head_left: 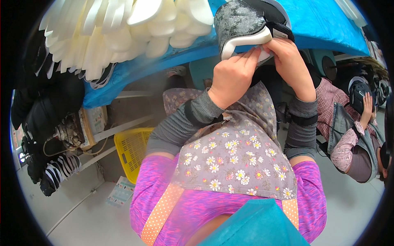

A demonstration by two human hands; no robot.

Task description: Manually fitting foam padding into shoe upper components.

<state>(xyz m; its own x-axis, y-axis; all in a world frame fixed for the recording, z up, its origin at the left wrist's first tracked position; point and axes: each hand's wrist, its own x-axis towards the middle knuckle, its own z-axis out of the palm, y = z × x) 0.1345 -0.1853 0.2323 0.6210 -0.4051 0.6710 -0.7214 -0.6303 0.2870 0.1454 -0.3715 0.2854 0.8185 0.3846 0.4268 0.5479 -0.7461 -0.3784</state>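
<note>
A mottled grey and black shoe upper (242, 25) lies at the near edge of the blue-covered table, straight ahead of me. A thick white foam edge (248, 40) curves along its near side, and black mesh shows on its right. My left hand (234, 76) is closed, its fingertips pinching a white foam piece (264, 55) just below the upper. From the right, my right hand (289, 61) is also closed, thumb and fingers gripping the same white piece against the mesh. My fingers hide part of this piece, so its full shape does not show.
White foam insoles (156, 28) are heaped on the blue table cover (135, 76) to the left. Black shoe parts (49, 98) hang at far left. Below stands a yellow basket (127, 153). On the right, another person (349, 135) holds a black shoe (360, 96).
</note>
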